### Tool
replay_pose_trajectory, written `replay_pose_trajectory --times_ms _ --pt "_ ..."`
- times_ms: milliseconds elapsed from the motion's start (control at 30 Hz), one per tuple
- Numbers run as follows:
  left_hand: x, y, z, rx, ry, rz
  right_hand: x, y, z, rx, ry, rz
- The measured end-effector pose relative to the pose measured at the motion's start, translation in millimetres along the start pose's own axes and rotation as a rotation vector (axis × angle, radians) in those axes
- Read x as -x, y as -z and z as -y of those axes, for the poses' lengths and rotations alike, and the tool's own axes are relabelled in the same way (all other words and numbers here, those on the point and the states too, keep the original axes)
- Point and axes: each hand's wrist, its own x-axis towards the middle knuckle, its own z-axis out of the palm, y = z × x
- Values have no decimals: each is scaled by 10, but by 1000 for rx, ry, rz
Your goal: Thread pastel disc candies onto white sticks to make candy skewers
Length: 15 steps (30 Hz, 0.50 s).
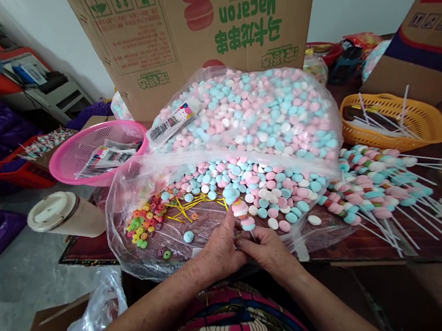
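Note:
My left hand and my right hand meet at the near edge of the table, both pinched on a candy skewer stacked with pink, white and blue discs. Just beyond lies a big open clear plastic bag full of pink, blue and white candy discs, several spilling toward my hands. Small colourful candy rings and thin yellow sticks lie on the plastic left of my hands.
Finished candy skewers are piled at the right. An orange basket holds white sticks behind them. A pink basket with labels and a lidded paper cup stand at the left. Cardboard boxes rise behind.

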Motion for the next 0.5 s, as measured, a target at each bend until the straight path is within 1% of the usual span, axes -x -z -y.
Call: replay_pose_trajectory --times_ms 67,233,333,433,500 --pt "27 65 9 55 9 13 -10 6 0 -24 7 -5" --pt "73 320 71 228 195 91 18 150 57 -153 33 -132" --pt "71 378 105 304 232 66 29 196 36 -165 34 -166" --pt "75 377 97 271 248 31 21 233 -32 -176 44 -195" --pt "87 379 70 194 207 27 14 267 -65 -197 57 -192"
